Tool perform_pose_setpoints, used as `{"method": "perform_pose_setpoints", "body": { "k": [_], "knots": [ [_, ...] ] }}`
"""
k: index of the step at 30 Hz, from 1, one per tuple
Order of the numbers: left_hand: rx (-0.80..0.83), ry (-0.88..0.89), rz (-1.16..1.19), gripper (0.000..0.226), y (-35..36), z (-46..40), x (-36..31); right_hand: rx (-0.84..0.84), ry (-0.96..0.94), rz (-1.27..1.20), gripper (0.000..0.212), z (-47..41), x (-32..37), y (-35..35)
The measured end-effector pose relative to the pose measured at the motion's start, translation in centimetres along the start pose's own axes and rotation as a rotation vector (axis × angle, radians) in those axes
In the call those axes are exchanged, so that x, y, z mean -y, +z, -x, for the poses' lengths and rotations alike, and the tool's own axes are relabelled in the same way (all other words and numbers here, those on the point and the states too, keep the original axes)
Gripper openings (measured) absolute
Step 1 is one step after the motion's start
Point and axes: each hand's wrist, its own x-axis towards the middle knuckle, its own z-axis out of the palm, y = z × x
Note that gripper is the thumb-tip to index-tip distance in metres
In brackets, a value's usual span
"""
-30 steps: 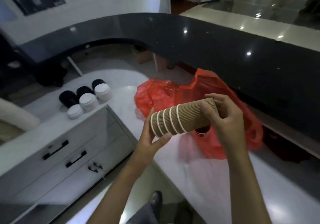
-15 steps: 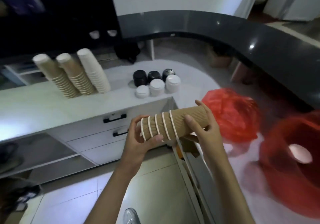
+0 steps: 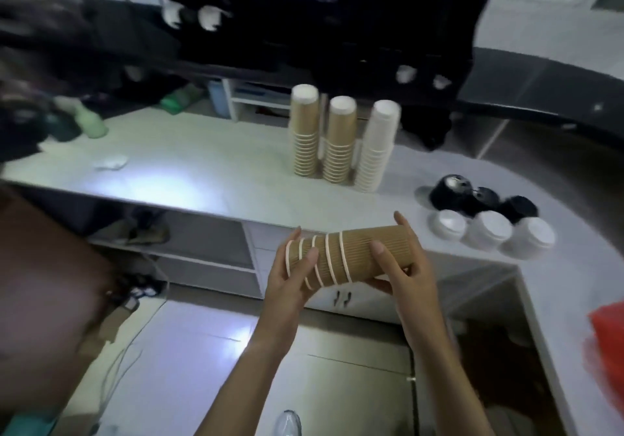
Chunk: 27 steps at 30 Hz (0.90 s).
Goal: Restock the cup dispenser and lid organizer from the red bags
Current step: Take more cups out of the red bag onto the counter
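White countertop [image 3: 189,172] lay beyond your hands; your left hand [image 3: 290,277] and right hand [image 3: 405,273] both grasped a nested stack of brown ribbed paper cups [image 3: 351,256], held sideways between them.

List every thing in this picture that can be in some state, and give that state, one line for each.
Brown cup stack: lying sideways, held off the counter.
Left hand: grips the stack's rim end.
Right hand: grips the stack's base end.
Two brown cup columns: upside down, upright on the counter.
White cup column: upside down, upright.
White lid stacks: resting on the counter.
Black lid stacks: behind the white ones.
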Motion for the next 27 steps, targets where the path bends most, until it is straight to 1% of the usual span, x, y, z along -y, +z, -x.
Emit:
{"method": "perform_pose_setpoints", "body": {
  "k": [4, 8, 11, 14, 15, 17, 19, 21, 24, 25, 27],
  "knots": [
    [-0.158, 0.004, 0.011, 0.074, -4.5, -2.7, -1.8, 0.136, 0.019, 0.092, 0.065, -4.2, -1.4, 5.5],
    [-0.257, 0.018, -0.037, 0.071, -7.2, -6.7, -3.1, 0.234, 0.035, 0.119, 0.071, -9.3, -2.6, 9.0],
    [-0.307, 0.022, -0.080, 0.071, -8.0, -10.6, -4.3, 0.241, 0.042, 0.106, 0.076, -14.1, -3.2, 11.2],
    [-0.350, 0.035, -0.120, 0.072, -7.9, -14.8, -5.8, 0.222, 0.039, 0.086, 0.085, -19.1, -3.2, 13.1],
    [-0.355, 0.036, -0.157, 0.071, -7.8, -16.0, -6.2, 0.213, 0.035, 0.082, 0.088, -20.6, -2.8, 13.6],
    [-0.340, 0.060, -0.263, 0.060, -7.5, -18.4, -6.9, 0.200, 0.006, 0.109, 0.090, -23.4, -2.4, 14.5],
    [-0.306, 0.081, -0.387, 0.057, -7.7, -20.8, -7.0, 0.214, -0.051, 0.159, 0.084, -25.9, -2.3, 15.3],
    [-0.273, 0.096, -0.551, 0.072, -7.8, -23.0, -7.0, 0.226, -0.088, 0.177, 0.077, -28.0, -2.4, 15.9],
    [-0.275, 0.170, -0.792, 0.091, -7.9, -25.7, -6.6, 0.219, -0.112, 0.188, 0.073, -30.4, -2.6, 16.5],
    [-0.285, 0.186, -0.843, 0.095, -7.9, -26.5, -6.5, 0.217, -0.120, 0.196, 0.074, -31.0, -2.5, 16.7],
    [-0.300, 0.227, -0.944, 0.096, -7.7, -28.3, -6.9, 0.238, -0.134, 0.226, 0.075, -32.0, -2.6, 17.1]
  ]
}}
